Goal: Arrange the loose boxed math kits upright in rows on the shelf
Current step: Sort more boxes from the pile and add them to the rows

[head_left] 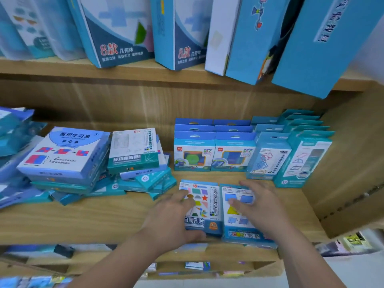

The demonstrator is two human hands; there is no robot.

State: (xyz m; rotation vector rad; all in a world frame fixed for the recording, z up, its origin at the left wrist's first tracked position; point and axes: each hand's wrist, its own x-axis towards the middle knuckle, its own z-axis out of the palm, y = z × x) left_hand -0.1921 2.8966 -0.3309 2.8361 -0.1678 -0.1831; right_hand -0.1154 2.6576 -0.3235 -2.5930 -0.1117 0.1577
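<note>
Two flat boxed kits lie side by side at the front of the wooden shelf (83,221). My left hand (172,217) grips the shapes kit (204,206), thumb under its near edge and fingers on its face. My right hand (259,206) rests with spread fingers on the blue kit (239,227) beside it. Behind them, upright rows of blue boxed kits (214,150) and taller teal boxes (299,156) fill the back right. At the left sits a loose pile of kits (64,154) lying flat, with a white and teal box (133,150) on top.
The shelf above carries large blue boxes (116,32), some of which lean out over the edge at the right (324,48). A wooden side panel (349,163) closes the shelf on the right. Bagged items (12,129) crowd the far left. A lower shelf shows more goods.
</note>
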